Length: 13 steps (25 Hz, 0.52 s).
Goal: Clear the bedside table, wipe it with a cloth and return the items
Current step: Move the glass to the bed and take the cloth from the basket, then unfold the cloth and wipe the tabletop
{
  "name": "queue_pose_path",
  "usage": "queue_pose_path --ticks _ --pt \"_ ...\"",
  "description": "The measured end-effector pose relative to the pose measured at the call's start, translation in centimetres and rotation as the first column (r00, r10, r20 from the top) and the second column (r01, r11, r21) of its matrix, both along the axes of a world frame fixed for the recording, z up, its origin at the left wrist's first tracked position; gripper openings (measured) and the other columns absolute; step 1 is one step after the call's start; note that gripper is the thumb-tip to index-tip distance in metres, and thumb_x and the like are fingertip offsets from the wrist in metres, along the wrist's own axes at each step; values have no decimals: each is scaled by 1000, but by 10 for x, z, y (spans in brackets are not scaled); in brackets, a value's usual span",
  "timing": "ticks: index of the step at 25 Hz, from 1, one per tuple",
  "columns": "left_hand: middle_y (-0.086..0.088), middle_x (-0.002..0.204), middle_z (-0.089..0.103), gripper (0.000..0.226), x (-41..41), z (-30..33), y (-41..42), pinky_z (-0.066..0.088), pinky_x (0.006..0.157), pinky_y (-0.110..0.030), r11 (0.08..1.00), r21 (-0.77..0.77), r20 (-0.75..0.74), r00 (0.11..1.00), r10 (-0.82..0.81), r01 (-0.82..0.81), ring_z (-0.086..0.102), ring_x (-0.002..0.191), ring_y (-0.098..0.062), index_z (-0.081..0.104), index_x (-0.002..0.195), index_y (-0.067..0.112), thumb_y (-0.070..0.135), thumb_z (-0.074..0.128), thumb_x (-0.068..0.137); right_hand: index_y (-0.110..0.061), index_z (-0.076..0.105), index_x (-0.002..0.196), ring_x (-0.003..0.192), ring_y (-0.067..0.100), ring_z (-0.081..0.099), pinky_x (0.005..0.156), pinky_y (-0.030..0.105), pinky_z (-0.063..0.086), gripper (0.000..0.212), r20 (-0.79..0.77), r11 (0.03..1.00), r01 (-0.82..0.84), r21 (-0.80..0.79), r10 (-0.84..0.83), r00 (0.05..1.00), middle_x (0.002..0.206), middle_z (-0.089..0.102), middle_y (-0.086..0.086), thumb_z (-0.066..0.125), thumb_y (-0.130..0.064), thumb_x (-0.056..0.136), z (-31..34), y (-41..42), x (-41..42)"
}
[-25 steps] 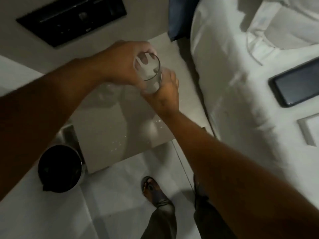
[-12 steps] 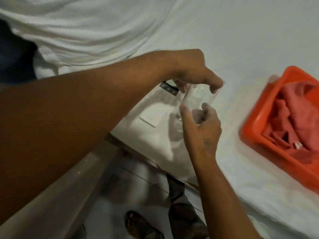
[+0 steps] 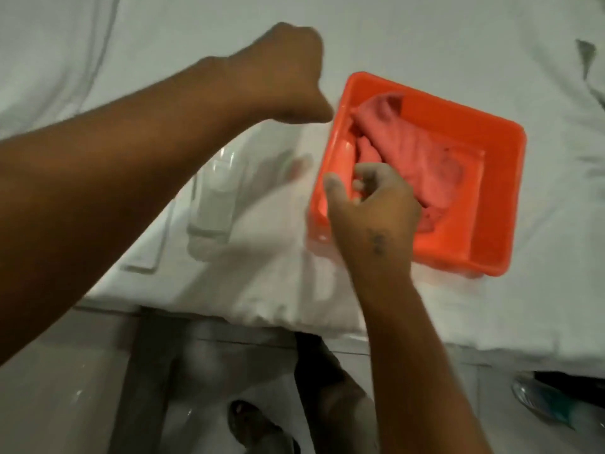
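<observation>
A clear drinking glass (image 3: 214,198) stands upright on the white bed sheet, free of both hands. To its right sits an orange plastic tub (image 3: 497,178) with a crumpled pink cloth (image 3: 432,165) inside. My right hand (image 3: 376,204) hovers over the tub's left rim, thumb at the rim and fingers half curled inside, just short of the cloth, holding nothing. My left hand (image 3: 288,73) is raised above the bed, up and right of the glass, curled into a loose fist with nothing visible in it.
A flat white item (image 3: 144,253) lies on the sheet left of the glass, partly hidden by my left forearm. The bed edge (image 3: 262,312) runs across the middle. Below it are pale floor tiles and my sandalled foot (image 3: 252,427).
The view swung from the bedside table to the bed. The glass, held in both hands before, now stands on the sheet. My left hand lifted away and my right hand moved to the tub.
</observation>
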<state>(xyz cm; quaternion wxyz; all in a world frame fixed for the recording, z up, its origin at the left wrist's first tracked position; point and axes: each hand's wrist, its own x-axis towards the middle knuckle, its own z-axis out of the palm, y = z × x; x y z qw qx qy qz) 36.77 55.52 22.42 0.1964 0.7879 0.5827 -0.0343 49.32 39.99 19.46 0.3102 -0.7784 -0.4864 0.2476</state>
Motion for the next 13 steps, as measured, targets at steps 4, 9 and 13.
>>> queue_pose_path --ticks 4,9,13 --pt "-15 133 61 69 116 -13 24 53 97 -46 870 -105 21 876 -483 482 59 117 -35 53 141 17 25 74 76 -4 46 140 131 40 47 108 43 39 96 300 923 221 -315 -124 946 140 51 21 77 -65 72 -10 32 92" --pt "-20 144 45 95 149 -62 51 46 104 -49 700 -143 -221 667 -712 700 46 131 -40 37 151 10 16 86 70 2 42 141 124 35 58 91 42 51 124 123 858 246 -452 -213 969 137 56 19 85 -72 52 -51 56 131" --pt "-18 115 63 56 147 -58 60 50 80 -41 695 -89 -130 684 -718 713 58 105 -39 63 125 8 11 81 72 -7 60 100 78 24 54 64 31 35 47 66 891 274 -362 -269 961 84 57 5 82 -38 72 -61 57 141"
